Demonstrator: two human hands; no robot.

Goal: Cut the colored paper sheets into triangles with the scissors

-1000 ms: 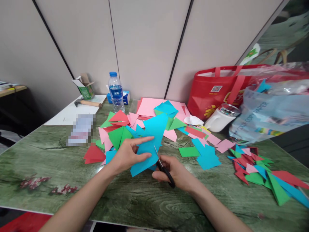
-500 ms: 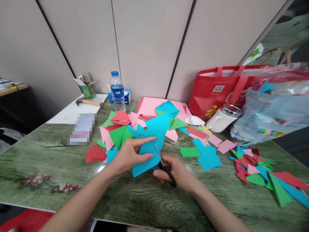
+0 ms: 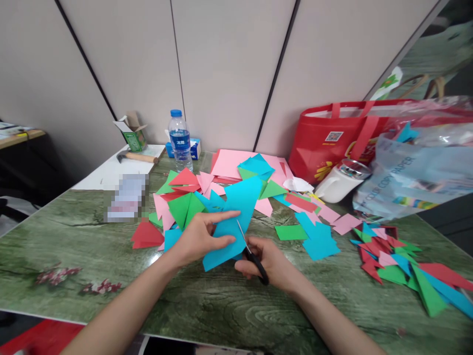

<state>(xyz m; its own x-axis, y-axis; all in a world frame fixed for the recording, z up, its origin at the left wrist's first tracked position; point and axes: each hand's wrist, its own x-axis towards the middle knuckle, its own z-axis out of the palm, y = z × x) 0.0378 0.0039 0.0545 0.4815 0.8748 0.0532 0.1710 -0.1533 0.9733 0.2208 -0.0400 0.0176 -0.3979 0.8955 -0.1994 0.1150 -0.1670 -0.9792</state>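
My left hand (image 3: pixel 203 234) grips a sheet of blue paper (image 3: pixel 242 195), its index finger and thumb stretched across the near face. In my right hand (image 3: pixel 264 261) is a pair of scissors (image 3: pixel 254 257) with black handles, fingers closed round them. One blade lies over the front of the blue paper, pointing up and left near the sheet's middle; the other blade is hidden. Behind the sheet lie folded green paper (image 3: pixel 185 209), red paper (image 3: pixel 184 178) and pink paper (image 3: pixel 163 208) pieces.
Cut scraps (image 3: pixel 393 259) are heaped at the right edge, with blue pieces (image 3: pixel 320 241) nearer the middle. A white mug (image 3: pixel 334 185) lies tipped before a red bag (image 3: pixel 314 135) and a plastic paper packet (image 3: pixel 406 172). A water bottle (image 3: pixel 181 143) and hammer (image 3: pixel 136 157) stand back left.
Almost nothing differs. Both hands, the blue paper and the scissors hold nearly the same place; the view has shifted very slightly.
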